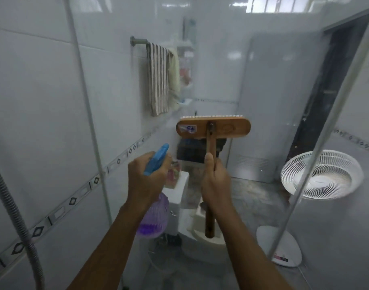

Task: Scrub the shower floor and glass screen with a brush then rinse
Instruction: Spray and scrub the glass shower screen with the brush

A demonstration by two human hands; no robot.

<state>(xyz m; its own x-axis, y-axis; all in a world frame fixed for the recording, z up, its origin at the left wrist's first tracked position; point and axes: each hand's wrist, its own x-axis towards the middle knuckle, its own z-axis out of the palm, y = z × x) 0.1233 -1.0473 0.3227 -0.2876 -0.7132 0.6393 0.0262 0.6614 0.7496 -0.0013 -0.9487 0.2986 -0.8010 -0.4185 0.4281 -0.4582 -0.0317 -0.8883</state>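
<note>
My right hand (pixel 216 181) grips the wooden handle of a scrubbing brush (pixel 213 127), thumb up along the shaft. The brush head is held upright at chest height, its wooden back towards me and its white bristles facing the glass screen (pixel 263 84) in front. My left hand (pixel 147 176) holds a spray bottle (pixel 153 216) with a blue trigger head and a purple body that hangs below the fist. The bottle's nozzle points forward at the glass. The shower floor is out of view.
Beyond the glass are a toilet (pixel 179 206), a striped towel (pixel 158 80) on a wall rail, a white floor fan (pixel 321 174) at the right and a dark doorway (pixel 330 91). A grey shower hose (pixel 14 206) hangs at the left. The glass frame's edge (pixel 326 132) slants at the right.
</note>
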